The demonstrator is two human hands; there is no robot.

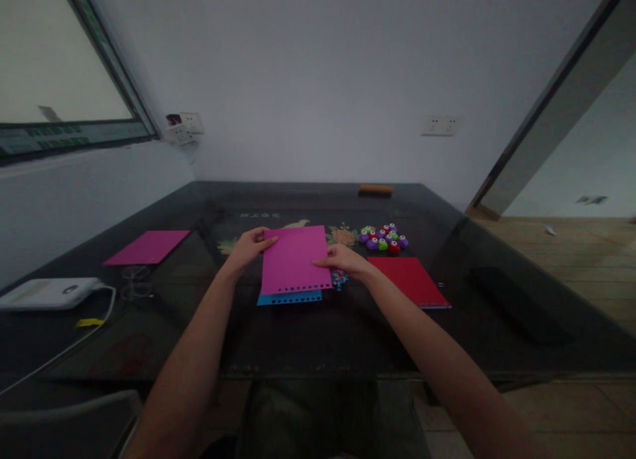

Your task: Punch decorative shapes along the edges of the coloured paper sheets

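A sheet of pink paper [295,257] is held between my two hands over the middle of the table. Along its near edge runs a row of small punched shapes, some of them hearts. My left hand [252,246] pinches its upper left side, thumb on top. My right hand [344,259] grips the right side, also with the thumb on top. Under the pink sheet a blue paper [289,299] shows only its near strip, punched in the same way. Small coloured paper bits [338,279] lie in a pile just below my right hand.
Several coloured craft punches [382,237] cluster at the back right. A stack of red paper [407,280] lies beside my right forearm. To the left are another pink paper [148,247], clear round items [136,283] and a white corded device [50,293]. A brown object [376,190] rests near the wall.
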